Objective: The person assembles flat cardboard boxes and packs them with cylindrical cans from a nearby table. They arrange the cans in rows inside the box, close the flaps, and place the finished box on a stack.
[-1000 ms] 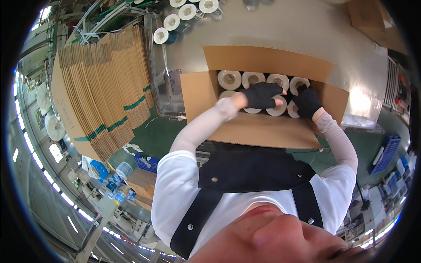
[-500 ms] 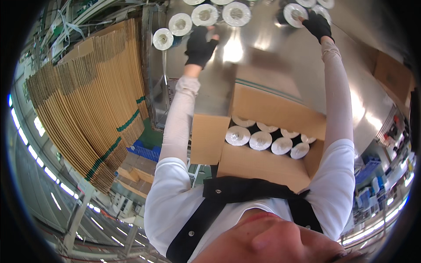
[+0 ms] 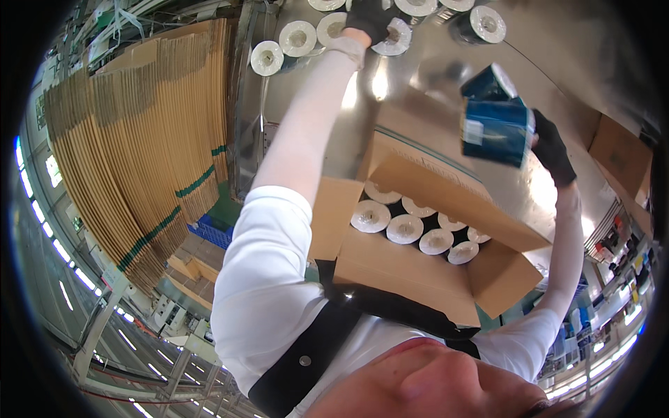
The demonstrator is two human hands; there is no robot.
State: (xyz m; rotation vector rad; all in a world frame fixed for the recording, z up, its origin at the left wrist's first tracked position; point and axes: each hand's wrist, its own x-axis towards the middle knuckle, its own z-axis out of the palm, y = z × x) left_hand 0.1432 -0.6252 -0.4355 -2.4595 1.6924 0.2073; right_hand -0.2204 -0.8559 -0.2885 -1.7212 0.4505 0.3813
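The open cardboard box sits at the near edge of the shiny metal desk, its flaps spread, and serves as the landmark here. Inside it, white-ended rolls stand packed side by side in rows, their round ends facing up.

Above and to the right of the box, the right hand (black-gloved) has its grip closed on two blue-wrapped rolls, held in the air clear of both box and desk; one white roll end shows at the top of the bundle.

Far beyond the box, at the top edge of the view, the left hand (also in a black glove) reaches among loose rolls lying on the desk. It lies on one roll there, but whether its grip is closed around that roll or merely resting on it cannot be told, since the fingers run out of clear view.

To the left of the box, a tall stack of flattened cardboard sheets leans, bound with green straps. Below that stack, nearer the floor, sits a blue crate.
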